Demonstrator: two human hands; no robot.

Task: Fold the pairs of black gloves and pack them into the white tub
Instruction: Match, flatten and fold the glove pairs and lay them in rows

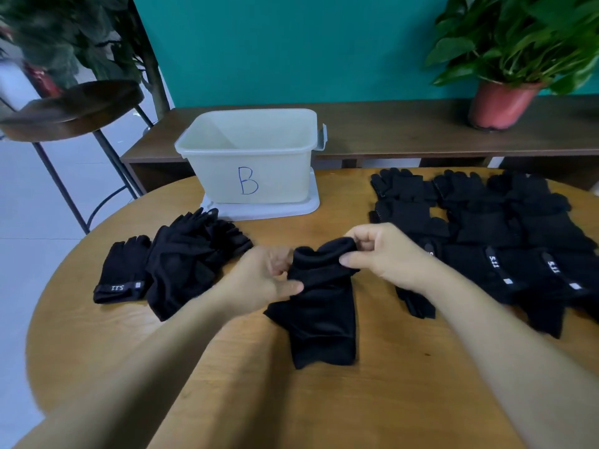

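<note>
- Bench (227,377): round, wood-grain top, both forearms coming in from 6 o'clock.
- Glove pair (319,312): black, at bench centre, lying lengthwise along the 6–12 line. Its far end is turned back on itself into a thick fold; the near end lies flat on the wood.
- Left grip (264,277): at 9 o'clock of the fold, fingers curled into the cloth and thumb laid across it. It holds the glove pair.
- Right grip (382,254): at 3 o'clock of the fold, thumb and fingertips pinching the turned-over edge of the same glove pair.
- Left heap (184,267): black gloves piled loosely at 9 o'clock of the hands; a single labelled glove (121,273) lies just beside it, further out, white "5.11" print on the cuff.
- Right spread (486,222): many black gloves laid out in overlapping rows from 3 to 1 o'clock; several cuffs show the same print.
- White tub (282,176): at 12 o'clock, well apart from the hands, blue "B" on its front wall, open at the top, standing on a white lid (291,209).
- Beyond the bench: dark low shelf (389,131); potted plant (500,105) on it at 1 o'clock; stool (74,105) at 10 o'clock.
</note>
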